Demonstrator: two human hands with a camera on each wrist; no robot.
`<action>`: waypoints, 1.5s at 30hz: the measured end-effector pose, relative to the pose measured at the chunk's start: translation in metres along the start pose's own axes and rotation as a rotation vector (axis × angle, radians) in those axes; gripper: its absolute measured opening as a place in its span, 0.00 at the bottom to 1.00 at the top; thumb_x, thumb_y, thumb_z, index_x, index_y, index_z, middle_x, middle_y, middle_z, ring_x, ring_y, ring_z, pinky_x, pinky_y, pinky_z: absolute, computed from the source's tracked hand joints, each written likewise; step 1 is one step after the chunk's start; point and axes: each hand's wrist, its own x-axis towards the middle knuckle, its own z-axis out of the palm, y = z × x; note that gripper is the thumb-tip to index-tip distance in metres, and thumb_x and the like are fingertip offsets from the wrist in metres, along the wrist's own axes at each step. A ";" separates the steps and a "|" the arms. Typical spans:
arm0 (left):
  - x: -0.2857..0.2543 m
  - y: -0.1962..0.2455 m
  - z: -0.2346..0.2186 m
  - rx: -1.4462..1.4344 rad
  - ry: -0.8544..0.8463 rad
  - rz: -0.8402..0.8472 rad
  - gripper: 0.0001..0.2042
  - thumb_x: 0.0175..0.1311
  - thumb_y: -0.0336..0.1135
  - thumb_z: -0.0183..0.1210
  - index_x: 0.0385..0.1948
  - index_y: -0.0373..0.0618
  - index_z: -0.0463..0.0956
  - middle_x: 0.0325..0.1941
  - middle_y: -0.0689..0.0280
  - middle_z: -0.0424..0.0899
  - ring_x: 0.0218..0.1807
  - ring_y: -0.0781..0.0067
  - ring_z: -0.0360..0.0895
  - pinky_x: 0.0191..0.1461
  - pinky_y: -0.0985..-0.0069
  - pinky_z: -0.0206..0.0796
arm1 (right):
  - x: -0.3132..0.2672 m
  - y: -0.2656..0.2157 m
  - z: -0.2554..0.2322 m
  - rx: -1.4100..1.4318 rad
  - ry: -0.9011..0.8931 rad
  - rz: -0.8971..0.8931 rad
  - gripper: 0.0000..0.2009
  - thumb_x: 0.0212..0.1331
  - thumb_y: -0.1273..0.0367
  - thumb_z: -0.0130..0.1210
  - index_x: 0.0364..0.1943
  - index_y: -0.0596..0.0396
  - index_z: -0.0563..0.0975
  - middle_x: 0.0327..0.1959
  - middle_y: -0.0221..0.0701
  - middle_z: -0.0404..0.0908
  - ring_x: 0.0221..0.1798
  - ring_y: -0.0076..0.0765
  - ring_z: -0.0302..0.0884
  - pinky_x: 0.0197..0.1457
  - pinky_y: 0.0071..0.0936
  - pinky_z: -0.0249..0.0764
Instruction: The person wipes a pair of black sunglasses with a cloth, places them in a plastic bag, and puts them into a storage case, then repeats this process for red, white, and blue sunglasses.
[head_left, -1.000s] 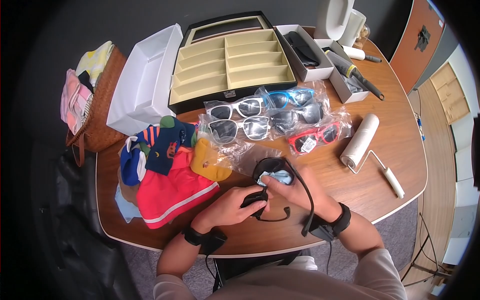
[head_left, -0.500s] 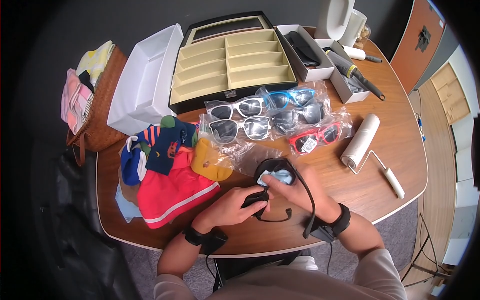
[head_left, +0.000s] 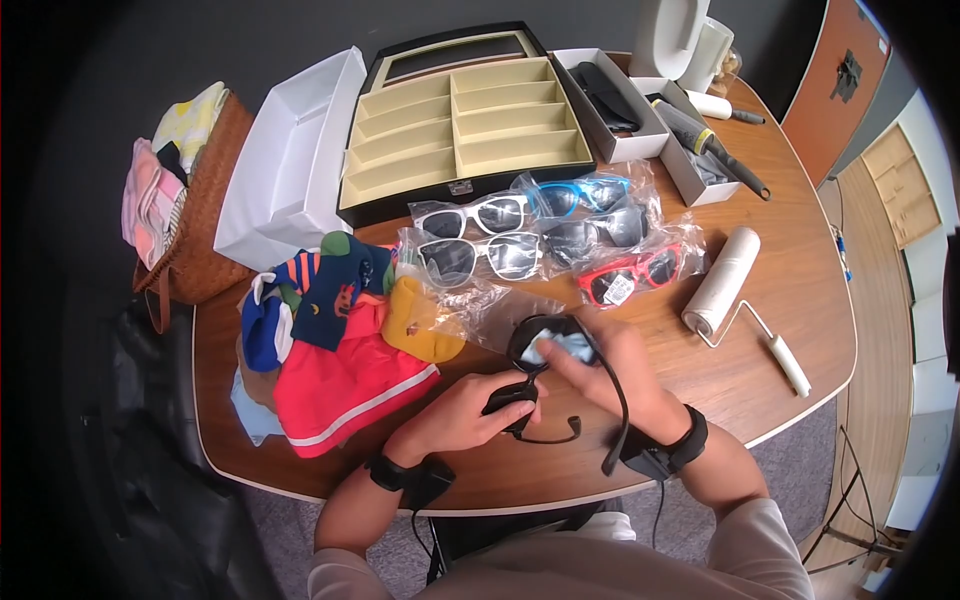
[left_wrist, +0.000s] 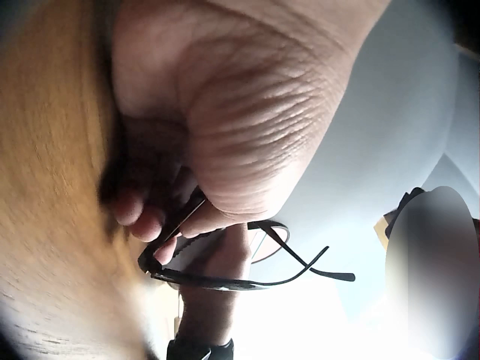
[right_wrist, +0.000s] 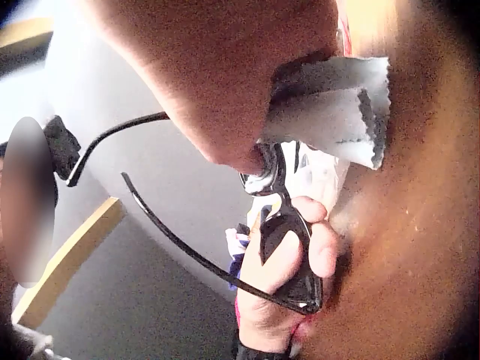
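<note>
Black-framed sunglasses [head_left: 526, 352] are held low over the table's near side, their temples unfolded toward the person. The left hand [head_left: 460, 412] pinches one lens and rim between thumb and fingers; in the left wrist view that hand [left_wrist: 232, 112] covers much of the frame. On the other lens, the right hand [head_left: 622, 372] presses a light blue cloth [head_left: 572, 345] with its thumb, its other fingers partly hidden behind. The right wrist view shows the cloth [right_wrist: 330, 112], with zigzag edges, sticking out from under the right hand [right_wrist: 217, 75].
Bagged sunglasses [head_left: 480, 257] lie just beyond the hands. Behind them stands a compartment case [head_left: 460, 188], with a white box [head_left: 285, 150] to its left. Colourful clothes [head_left: 345, 390] are piled at left, near a wicker basket [head_left: 205, 200]. A lint roller [head_left: 722, 280] lies at right.
The right hand has shifted slightly up and right, and its thumb and the cloth have moved across the lens. The left hand keeps its hold, nearly still.
</note>
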 end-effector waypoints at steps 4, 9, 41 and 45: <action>0.000 0.004 0.000 0.000 -0.001 -0.017 0.09 0.70 0.29 0.52 0.47 0.35 0.73 0.32 0.64 0.83 0.35 0.73 0.78 0.46 0.74 0.71 | -0.001 -0.005 0.000 0.098 0.039 0.035 0.15 0.58 0.63 0.63 0.37 0.62 0.77 0.23 0.48 0.79 0.25 0.54 0.79 0.29 0.39 0.72; -0.001 -0.003 0.000 -0.010 0.018 0.008 0.09 0.70 0.29 0.53 0.47 0.35 0.72 0.32 0.64 0.83 0.35 0.73 0.79 0.45 0.74 0.71 | -0.001 -0.001 0.000 0.063 -0.097 0.027 0.16 0.55 0.64 0.66 0.38 0.63 0.76 0.25 0.48 0.80 0.28 0.53 0.81 0.31 0.37 0.74; -0.002 -0.005 0.002 0.082 0.012 0.053 0.09 0.69 0.30 0.53 0.46 0.36 0.73 0.33 0.62 0.84 0.37 0.67 0.82 0.46 0.72 0.71 | -0.005 -0.001 0.010 0.135 -0.021 -0.075 0.27 0.51 0.63 0.70 0.50 0.61 0.71 0.34 0.45 0.83 0.36 0.44 0.85 0.38 0.33 0.78; -0.001 -0.004 0.002 0.067 0.008 0.039 0.10 0.69 0.29 0.53 0.47 0.36 0.73 0.33 0.62 0.84 0.37 0.68 0.82 0.46 0.72 0.71 | -0.004 0.005 0.013 0.164 0.027 -0.059 0.31 0.52 0.67 0.70 0.57 0.60 0.66 0.35 0.38 0.80 0.37 0.35 0.82 0.41 0.28 0.77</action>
